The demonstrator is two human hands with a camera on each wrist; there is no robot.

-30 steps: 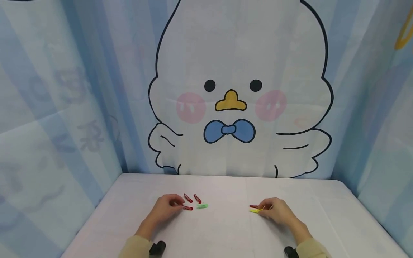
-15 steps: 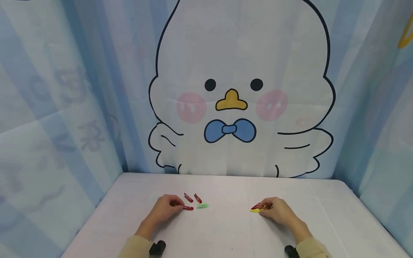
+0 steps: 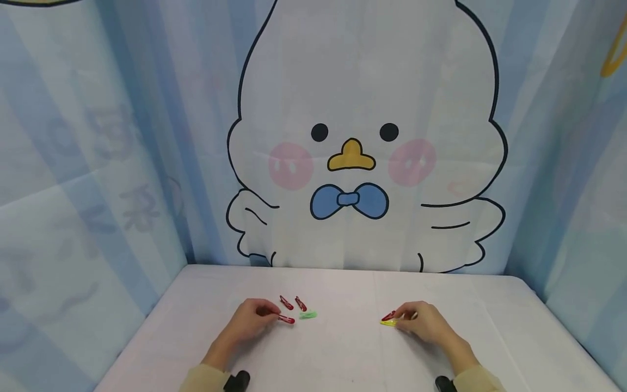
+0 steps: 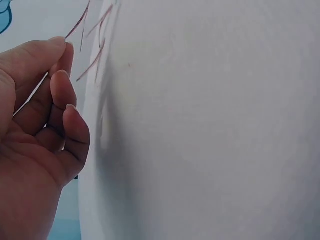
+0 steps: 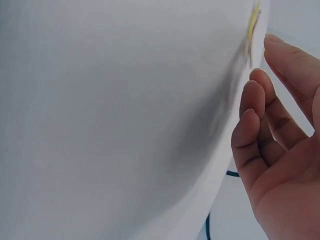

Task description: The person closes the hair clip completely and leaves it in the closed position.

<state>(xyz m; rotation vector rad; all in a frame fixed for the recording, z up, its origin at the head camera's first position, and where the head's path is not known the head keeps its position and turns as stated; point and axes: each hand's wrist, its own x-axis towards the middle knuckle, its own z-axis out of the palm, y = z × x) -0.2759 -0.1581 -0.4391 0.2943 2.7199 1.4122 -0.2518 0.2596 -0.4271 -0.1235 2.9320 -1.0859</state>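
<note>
My left hand (image 3: 252,321) pinches a red snap hair clip (image 3: 286,319) by one end, between thumb and forefinger. In the left wrist view that clip (image 4: 77,25) sticks out beyond the fingertips. Two more red hair clips (image 3: 286,302) and a light green hair clip (image 3: 308,315) lie just past it on the table. Over to the right, my right hand (image 3: 423,321) is beside a yellow hair clip (image 3: 388,323) and a red one (image 3: 388,316). The right wrist view shows a gap between its thumb and forefinger, with the yellow clip (image 5: 253,27) beyond the fingertips.
A white cloth covers the table (image 3: 338,348). Behind it hangs a curtain (image 3: 352,234) printed with a cartoon bird, and blue striped curtains close off both sides. Bare tabletop lies between the two hands.
Beside my right hand, the red clip has turned from lying nearly level to a slant above the yellow one. My left hand has hardly moved, its red clip now slightly more slanted.
</note>
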